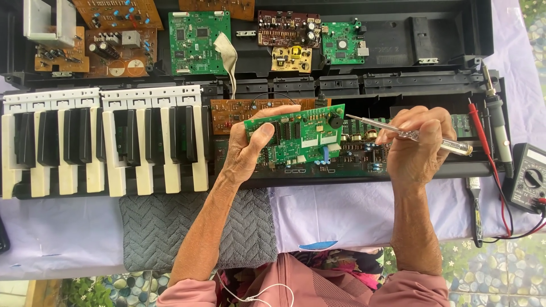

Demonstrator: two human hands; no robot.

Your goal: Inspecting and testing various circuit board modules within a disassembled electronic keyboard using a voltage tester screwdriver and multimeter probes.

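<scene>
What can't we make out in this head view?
- Green circuit board: left end hidden under left hand.
- Screwdriver: mid-shaft hidden inside right hand.
- Multimeter: cut off by the right frame edge.
- Brown board behind: lower part hidden by the green board.
- Component markings: too small.

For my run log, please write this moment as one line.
left hand: holds green board | right hand: holds screwdriver, tip near board | below: open keyboard
</scene>
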